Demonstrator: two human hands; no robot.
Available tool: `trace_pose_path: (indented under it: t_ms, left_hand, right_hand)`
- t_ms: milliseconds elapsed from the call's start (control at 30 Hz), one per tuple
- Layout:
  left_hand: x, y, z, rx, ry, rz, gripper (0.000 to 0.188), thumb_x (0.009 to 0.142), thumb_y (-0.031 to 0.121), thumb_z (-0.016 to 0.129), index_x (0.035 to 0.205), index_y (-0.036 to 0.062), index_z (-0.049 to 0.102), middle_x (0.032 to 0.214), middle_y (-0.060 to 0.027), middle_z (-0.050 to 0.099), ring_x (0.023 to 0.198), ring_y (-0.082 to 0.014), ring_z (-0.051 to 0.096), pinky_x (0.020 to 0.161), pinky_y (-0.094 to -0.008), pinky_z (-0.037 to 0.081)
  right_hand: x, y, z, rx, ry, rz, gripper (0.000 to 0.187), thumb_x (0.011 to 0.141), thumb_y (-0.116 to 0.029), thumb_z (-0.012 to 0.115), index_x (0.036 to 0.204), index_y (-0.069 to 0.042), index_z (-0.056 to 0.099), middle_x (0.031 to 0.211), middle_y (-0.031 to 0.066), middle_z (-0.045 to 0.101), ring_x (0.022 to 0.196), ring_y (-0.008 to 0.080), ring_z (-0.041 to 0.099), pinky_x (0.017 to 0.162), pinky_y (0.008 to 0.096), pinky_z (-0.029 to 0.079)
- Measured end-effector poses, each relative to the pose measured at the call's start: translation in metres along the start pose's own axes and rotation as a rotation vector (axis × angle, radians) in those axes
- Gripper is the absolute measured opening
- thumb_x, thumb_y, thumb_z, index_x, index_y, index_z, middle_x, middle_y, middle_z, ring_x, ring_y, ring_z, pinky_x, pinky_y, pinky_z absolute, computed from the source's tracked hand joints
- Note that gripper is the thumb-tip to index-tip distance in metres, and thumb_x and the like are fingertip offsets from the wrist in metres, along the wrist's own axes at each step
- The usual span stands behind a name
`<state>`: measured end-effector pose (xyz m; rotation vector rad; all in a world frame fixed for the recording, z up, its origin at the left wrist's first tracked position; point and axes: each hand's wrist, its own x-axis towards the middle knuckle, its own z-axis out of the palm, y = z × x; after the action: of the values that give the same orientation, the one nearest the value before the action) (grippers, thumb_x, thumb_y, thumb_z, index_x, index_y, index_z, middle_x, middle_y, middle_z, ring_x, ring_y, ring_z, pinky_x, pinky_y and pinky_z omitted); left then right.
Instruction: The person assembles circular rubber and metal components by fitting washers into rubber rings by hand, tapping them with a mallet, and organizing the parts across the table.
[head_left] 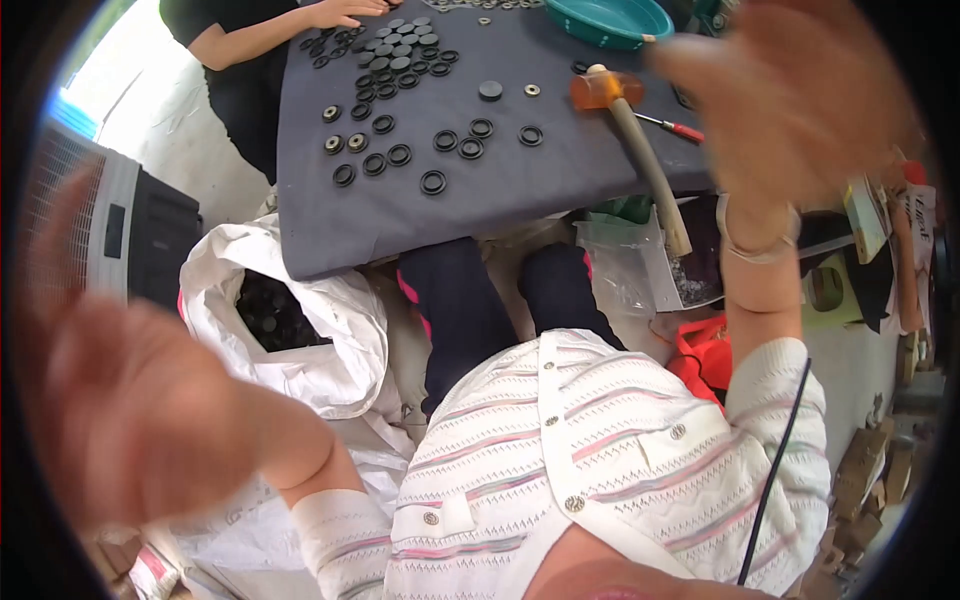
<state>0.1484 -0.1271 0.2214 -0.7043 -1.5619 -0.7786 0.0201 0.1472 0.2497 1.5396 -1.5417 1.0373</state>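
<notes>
Rings (433,191) lie left of a mallet (646,155) on the bench (560,185), a sack (350,350) nearer left, left hand (150,420) and right hand (790,100) blurred, fingers apart.

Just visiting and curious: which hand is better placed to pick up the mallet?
Probably the right hand: though blurred, it appears nearer the mallet, whose handle juts past the table. The left hand is off to the left, near the sack.

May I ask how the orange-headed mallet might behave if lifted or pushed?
The mallet would probably feel head-heavy, with its chunky orange head at one end. Its thick handle should feel stiff. Pushing down the end overhanging the table could tip it.
</notes>
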Motion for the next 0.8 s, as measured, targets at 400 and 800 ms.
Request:
trace_pose_path:
  t_ms: [400,800]
  left_hand:
    - [-0.199,-0.113,0.065,0.186,-0.033,-1.215,0.012,0.087,0.006,0.06,0.094,0.0,0.068,0.064,-0.0013,0.059,0.058,-0.006,0.052,0.055,-0.0208,0.042]
    - [-0.203,-0.114,0.067,0.209,-0.054,-1.118,0.01,0.085,0.001,0.059,0.092,-0.001,0.066,0.072,-0.0014,0.061,0.061,-0.0063,0.05,0.056,-0.0211,0.04]
  right_hand:
    - [-0.146,0.188,0.136,-0.198,-0.647,0.826,0.044,0.081,-0.006,0.065,0.124,-0.007,0.056,0.121,0.0176,0.053,0.102,0.0354,0.058,0.09,0.0402,0.047]
    - [-0.15,0.193,0.13,0.693,-0.335,1.256,0.039,0.083,0.005,0.059,0.122,0.0,0.055,0.095,0.005,0.058,0.072,0.0083,0.055,0.065,0.0228,0.051]
